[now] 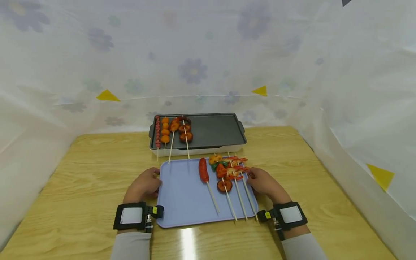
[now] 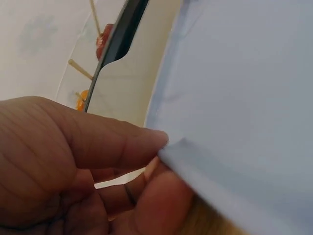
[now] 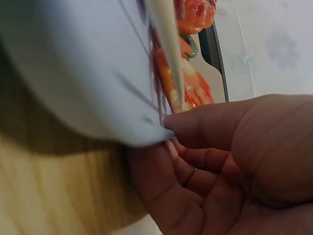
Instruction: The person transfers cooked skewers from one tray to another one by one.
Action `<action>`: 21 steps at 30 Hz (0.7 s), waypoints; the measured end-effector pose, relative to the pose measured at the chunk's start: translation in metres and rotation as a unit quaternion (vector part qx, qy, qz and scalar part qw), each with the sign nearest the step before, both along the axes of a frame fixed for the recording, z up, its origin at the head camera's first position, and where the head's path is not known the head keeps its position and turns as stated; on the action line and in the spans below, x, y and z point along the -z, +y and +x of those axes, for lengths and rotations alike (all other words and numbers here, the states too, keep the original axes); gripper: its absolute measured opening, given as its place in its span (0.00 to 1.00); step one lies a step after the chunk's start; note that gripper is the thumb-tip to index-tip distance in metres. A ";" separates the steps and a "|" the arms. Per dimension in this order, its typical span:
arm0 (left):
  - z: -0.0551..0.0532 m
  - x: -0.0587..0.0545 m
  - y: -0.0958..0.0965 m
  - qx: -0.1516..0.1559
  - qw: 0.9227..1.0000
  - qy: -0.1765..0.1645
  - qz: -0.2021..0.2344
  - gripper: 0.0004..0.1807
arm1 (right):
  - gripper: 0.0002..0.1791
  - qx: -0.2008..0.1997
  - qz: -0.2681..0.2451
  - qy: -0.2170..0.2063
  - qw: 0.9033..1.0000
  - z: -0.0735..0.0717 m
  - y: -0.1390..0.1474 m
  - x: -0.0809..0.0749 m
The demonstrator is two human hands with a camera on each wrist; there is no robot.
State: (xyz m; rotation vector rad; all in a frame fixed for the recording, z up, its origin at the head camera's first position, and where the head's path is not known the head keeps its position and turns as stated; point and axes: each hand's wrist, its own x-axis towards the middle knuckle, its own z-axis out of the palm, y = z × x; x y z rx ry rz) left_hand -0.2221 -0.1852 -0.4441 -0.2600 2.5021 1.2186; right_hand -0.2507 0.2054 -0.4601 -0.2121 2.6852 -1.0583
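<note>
Both hands hold a pale lavender tray [image 1: 182, 202] by its short sides. My left hand [image 1: 144, 185] pinches the left rim; in the left wrist view its thumb [image 2: 142, 142] lies on top with fingers curled beneath. On the opposite rim my right hand [image 1: 264, 182] pinches likewise, thumb above and fingers under, close to the shrimp. Lying on the tray's right half are a red sausage skewer [image 1: 203, 171], a mixed skewer with a mushroom slice [image 1: 224, 185] and shrimp skewers [image 1: 236, 171]. The tray's left half is bare.
Behind the tray stands a dark griddle [image 1: 214, 130] on a white base. Its left side carries a thin red skewer [image 1: 157, 131], an orange ball skewer [image 1: 165, 130], a brown meat skewer [image 1: 174, 125] and a mushroom skewer [image 1: 186, 136]. A flowered curtain [image 1: 191, 43] encloses the wooden table [image 1: 81, 187].
</note>
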 end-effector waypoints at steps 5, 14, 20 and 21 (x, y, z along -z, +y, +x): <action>-0.001 -0.001 0.002 0.010 1.000 0.007 -0.012 0.26 | 0.08 0.008 -0.016 -0.003 1.000 0.000 0.001 0.003; -0.001 0.004 -0.006 0.016 1.000 0.004 -0.005 0.25 | 0.06 0.004 -0.024 -0.002 1.000 -0.003 -0.003 0.003; 0.002 0.007 -0.004 0.029 0.999 0.024 -0.008 0.25 | 0.02 0.018 -0.009 0.005 1.000 -0.001 0.000 0.003; 0.002 0.008 -0.003 0.032 0.999 0.029 -0.012 0.25 | 0.03 0.019 -0.009 0.004 1.000 0.000 0.001 0.003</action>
